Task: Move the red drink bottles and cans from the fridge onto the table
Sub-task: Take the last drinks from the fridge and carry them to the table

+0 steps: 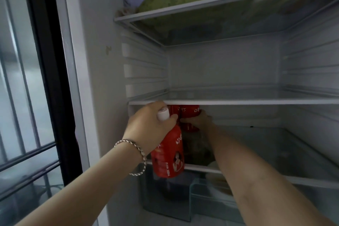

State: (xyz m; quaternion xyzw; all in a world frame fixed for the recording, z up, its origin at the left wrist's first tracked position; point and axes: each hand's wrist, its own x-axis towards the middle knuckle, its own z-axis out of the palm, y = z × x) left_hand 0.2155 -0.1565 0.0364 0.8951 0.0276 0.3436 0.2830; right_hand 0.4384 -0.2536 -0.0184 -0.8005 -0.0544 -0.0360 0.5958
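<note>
Clasping a red bottle (pixel 168 154) by its neck just outside the fridge shelf (pixel 238 102), the left hand (pixel 150 124) frees room while the right hand (pixel 199 122) closes its grip on red cans (pixel 189 111) beneath that shelf.

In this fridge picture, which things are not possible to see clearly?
Head view only:
- The right hand reaches among the red cans; the shelf edge hides their tops, so their number and the grip are unclear.
- The left hand covers the neck of the red bottle.
- Drawer contents: dim, blurred.
- The table is out of frame.
</note>
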